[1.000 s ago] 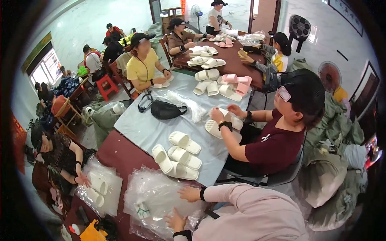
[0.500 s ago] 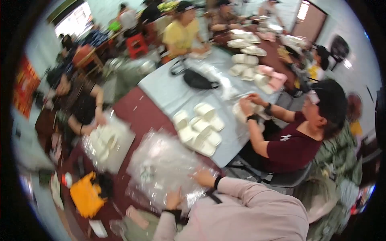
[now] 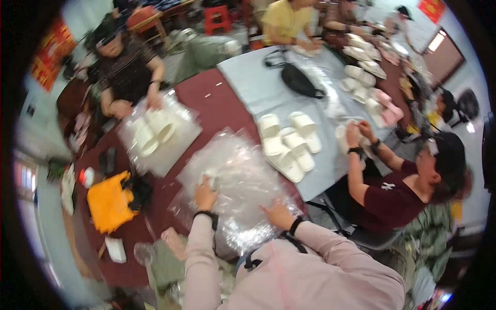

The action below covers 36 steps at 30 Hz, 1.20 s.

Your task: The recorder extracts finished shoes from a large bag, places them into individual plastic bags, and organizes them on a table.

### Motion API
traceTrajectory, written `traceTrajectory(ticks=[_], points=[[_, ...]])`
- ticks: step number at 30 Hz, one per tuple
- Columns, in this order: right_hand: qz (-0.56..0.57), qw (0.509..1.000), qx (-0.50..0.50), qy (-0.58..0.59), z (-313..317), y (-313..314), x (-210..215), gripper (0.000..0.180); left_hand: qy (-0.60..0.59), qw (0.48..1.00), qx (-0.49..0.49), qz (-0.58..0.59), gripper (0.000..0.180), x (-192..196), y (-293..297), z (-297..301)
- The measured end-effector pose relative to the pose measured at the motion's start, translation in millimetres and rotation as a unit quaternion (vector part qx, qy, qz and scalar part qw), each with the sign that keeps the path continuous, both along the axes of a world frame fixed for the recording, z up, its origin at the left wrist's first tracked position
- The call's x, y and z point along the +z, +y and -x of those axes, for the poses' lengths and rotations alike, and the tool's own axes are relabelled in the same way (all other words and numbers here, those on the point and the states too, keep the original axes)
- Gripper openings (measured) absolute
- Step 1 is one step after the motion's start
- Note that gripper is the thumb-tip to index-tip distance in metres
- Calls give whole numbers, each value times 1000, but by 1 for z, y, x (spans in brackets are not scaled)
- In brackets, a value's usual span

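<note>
A loose pile of clear plastic bags [image 3: 237, 170] covers the near part of the dark red table. On the pile's left side rests my left hand [image 3: 205, 196], fingers stretched forward. My right hand [image 3: 279, 214] lies on the near right part of the bags, fingers extended toward the left. Neither hand grips anything that I can see. Just beyond the right edge of the bags, several white slide slippers [image 3: 292, 144] stand together on a pale table cover. Some blur softens the fingertips and the folds of the plastic.
At the left, a co-worker handles white slippers [image 3: 150, 132] on a clear bag. A yellow-orange bag [image 3: 111, 201] lies nearer. A black waist bag [image 3: 299, 82] sits on the pale cover [image 3: 248, 72]. Another co-worker [image 3: 398, 191] sits at the right, holding a light-coloured item.
My left hand has moved forward and left over the bags. My right hand stays on the pile's near right part. The whole view has shifted, bringing the table's left side closer.
</note>
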State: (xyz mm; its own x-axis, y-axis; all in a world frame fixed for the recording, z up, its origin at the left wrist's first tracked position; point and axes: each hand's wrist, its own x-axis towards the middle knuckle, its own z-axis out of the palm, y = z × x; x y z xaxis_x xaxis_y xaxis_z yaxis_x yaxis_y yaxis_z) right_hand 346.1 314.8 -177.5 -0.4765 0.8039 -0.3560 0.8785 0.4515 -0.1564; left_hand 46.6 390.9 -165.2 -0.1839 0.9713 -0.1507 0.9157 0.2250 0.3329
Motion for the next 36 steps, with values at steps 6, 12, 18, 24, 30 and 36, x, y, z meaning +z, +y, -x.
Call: traceTrajectory(ticks=[6,12,18,24,30,36], points=[[31,997,-60,-28,24,11,17,64,-21,995,47,-85,54,9,1,-4],[114,972,-109,-174,70,62,8,73,-104,985,67,-117,65,22,11,-18],[52,987,-56,-142,79,87,-2,77,-94,993,34,-70,66,18,20,-22],[27,994,-93,-55,78,79,19,76,-87,991,31,-92,67,-3,33,-14],[72,981,-144,105,71,75,-26,84,8,999,9,-45,69,-29,41,-10],[235,957,-129,111,52,78,18,73,28,997,54,-54,69,-17,45,-6]])
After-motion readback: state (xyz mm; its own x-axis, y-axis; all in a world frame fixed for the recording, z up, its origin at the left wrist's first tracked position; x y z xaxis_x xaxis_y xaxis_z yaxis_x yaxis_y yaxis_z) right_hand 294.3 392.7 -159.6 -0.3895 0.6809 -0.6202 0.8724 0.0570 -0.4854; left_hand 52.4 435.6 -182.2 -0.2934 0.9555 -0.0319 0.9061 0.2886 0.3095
